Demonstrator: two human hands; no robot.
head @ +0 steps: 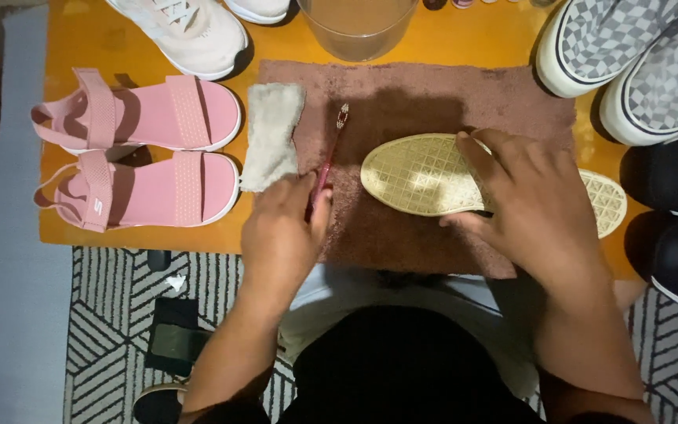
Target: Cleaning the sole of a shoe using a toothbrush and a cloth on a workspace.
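Your left hand (280, 228) is closed around the near end of a red-handled toothbrush (328, 157), fingers wrapped narrow on the handle. The brush's long axis runs away from you and slightly to the right, with its bristle head at the far end over the brown towel (425, 90), just right of the folded cream cloth (270, 135).

Your right hand (531, 204) is spread wide, palm down, pressing on the heel half of an upturned shoe with a cream waffle-pattern sole (417, 174). That sole lies across the towel, its long axis left to right, the toe end pointing left toward the brush and the heel end reaching past your hand on the right.

The sole lies to the right of the brush head, near it but not touching, and the left hand is the nearer one to the exposed toe end.
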